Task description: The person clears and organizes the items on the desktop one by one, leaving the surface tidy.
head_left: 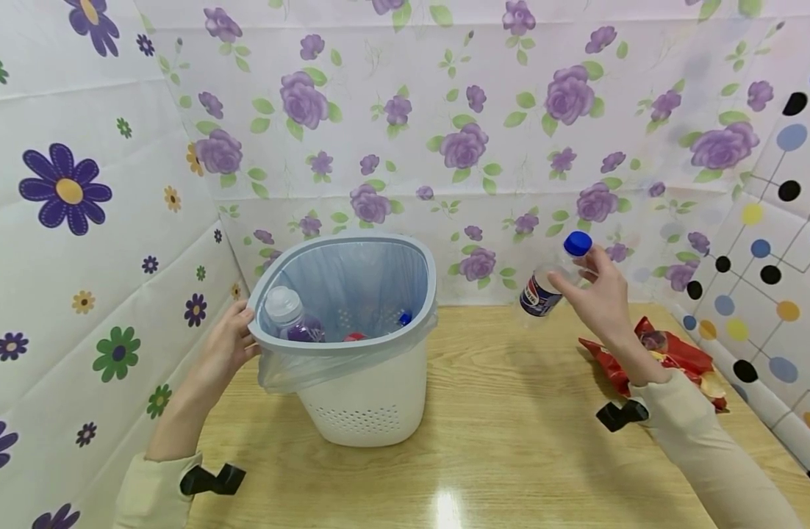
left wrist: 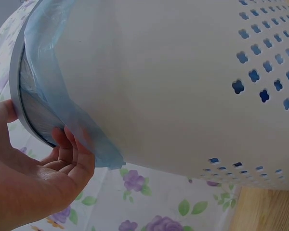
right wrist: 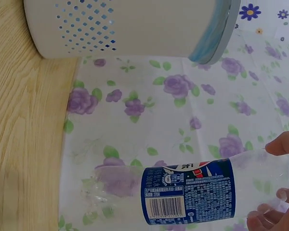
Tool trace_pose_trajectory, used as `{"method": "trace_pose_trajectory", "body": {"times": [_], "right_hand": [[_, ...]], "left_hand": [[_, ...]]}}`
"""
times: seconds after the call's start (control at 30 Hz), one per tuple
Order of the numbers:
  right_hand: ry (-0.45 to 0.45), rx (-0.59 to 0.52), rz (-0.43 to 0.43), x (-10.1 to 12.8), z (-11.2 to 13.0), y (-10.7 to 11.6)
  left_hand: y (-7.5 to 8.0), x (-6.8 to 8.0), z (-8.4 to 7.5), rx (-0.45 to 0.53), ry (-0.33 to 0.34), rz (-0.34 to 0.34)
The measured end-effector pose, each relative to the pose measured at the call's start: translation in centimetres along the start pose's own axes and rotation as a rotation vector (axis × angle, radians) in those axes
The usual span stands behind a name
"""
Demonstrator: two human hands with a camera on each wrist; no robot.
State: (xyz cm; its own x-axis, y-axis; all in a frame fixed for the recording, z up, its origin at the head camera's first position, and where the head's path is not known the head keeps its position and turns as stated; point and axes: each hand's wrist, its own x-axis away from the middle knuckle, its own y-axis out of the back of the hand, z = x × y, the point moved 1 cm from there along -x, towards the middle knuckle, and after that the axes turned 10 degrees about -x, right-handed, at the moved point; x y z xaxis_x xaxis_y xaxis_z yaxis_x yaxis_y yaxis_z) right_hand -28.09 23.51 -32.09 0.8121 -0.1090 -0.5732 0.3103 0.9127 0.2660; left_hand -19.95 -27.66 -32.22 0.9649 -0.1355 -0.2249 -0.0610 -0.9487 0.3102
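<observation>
A white perforated waste bin (head_left: 372, 400) with a grey rim and a blue liner stands on the wooden table, tilted toward me. My left hand (head_left: 229, 342) grips its rim at the left; the fingers (left wrist: 70, 151) curl under the rim (left wrist: 19, 96) against the liner. Inside lie a bottle with a white cap (head_left: 287, 312) and other small items. My right hand (head_left: 593, 294) holds an empty clear plastic bottle (head_left: 544, 290) with a blue cap (head_left: 578, 243) and blue label (right wrist: 190, 192) in the air to the right of the bin, fingertips (right wrist: 284, 144) pinching near its neck.
A red crumpled snack bag (head_left: 669, 360) lies on the table (head_left: 511, 441) under my right forearm. Flowered sheets wall the back and left, a dotted sheet the right. The bin's side (right wrist: 130, 26) shows in the right wrist view.
</observation>
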Motion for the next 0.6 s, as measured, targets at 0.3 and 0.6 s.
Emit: {"method": "trace_pose_trajectory", "body": {"times": [0.3, 0.6], "right_hand": [[0.042, 0.002, -0.017, 0.2, 1.2, -0.3], [0.126, -0.115, -0.037, 0.2, 2.3, -0.8]], "left_hand": [[0.1, 0.0, 0.1, -0.006, -0.001, -0.003], [0.1, 0.0, 0.2, 0.003, -0.01, 0.007]]}}
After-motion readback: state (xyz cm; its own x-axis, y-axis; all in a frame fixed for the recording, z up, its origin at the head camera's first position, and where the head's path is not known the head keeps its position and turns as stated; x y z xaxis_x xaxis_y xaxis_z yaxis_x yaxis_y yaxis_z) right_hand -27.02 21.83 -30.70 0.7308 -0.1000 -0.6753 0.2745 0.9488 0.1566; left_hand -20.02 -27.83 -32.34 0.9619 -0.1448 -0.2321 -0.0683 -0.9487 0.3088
